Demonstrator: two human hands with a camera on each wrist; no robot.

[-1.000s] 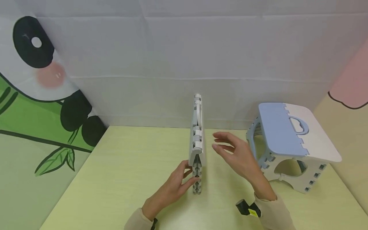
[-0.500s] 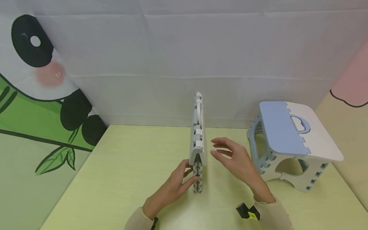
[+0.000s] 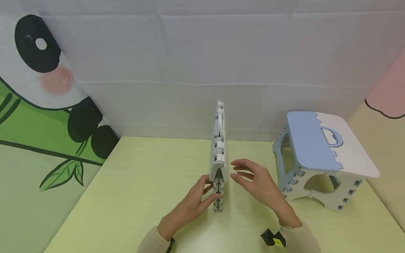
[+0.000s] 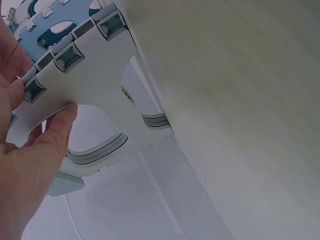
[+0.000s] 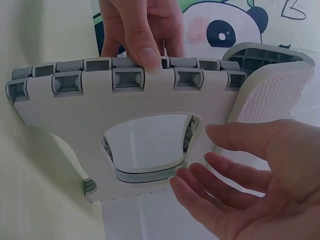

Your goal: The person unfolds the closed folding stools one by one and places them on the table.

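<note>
A pale grey-white folding stool (image 3: 219, 151) stands upright on the table, folded flat, its narrow hinged side toward me. My left hand (image 3: 189, 203) grips its near end from the left. The thumb lies over the hinged edge in the right wrist view, while a fingertip (image 4: 71, 111) reaches the rim of the oval cutout in the left wrist view. To the right of the panel hovers my right hand (image 3: 256, 181), fingers loosely bent and holding nothing. In the right wrist view its fingertips (image 5: 214, 131) overlap the panel near the cutout.
An unfolded blue and white folding stool (image 3: 319, 144) with a carry handle stands at the right of the table (image 3: 126, 196). Behind rises a white cloth backdrop (image 3: 190, 63), with a panda print (image 3: 38, 45) on the left.
My right hand has come down and slightly left, nearer to the folded stool. The left hand keeps its hold, and the stool stays upright.
</note>
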